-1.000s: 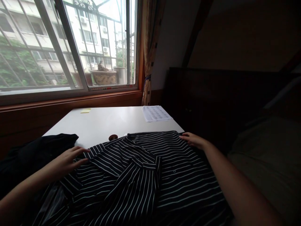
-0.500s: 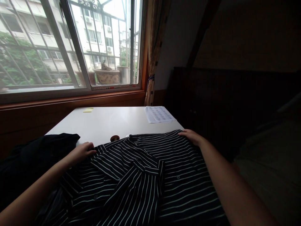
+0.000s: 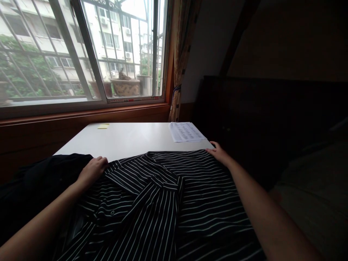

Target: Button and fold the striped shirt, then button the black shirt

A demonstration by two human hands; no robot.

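Observation:
A black shirt [image 3: 212,188] with thin white stripes lies spread before me, its far edge over the white table. Its collar area and a folded-over striped part are bunched in the middle, and a small button shows at the left. My left hand [image 3: 95,167] is closed at the far left edge, fingers curled on the cloth. At the far right corner of the shirt is my right hand [image 3: 218,151], with thumb and forefinger apart and the thumb tip touching the fabric. A dark cloth heap [image 3: 46,174] lies beside my left forearm.
Printed sheets [image 3: 187,132] lie at the far right of the white table [image 3: 130,139], a yellow note [image 3: 103,126] at its far left. Behind it are a barred window [image 3: 130,50] and a tied curtain [image 3: 176,98]. Dark furniture [image 3: 258,119] stands to the right.
The shirt's far edge has shifted away from me and covers the round hole in the table. My left hand has moved slightly up and left; the right hand's fingers have spread.

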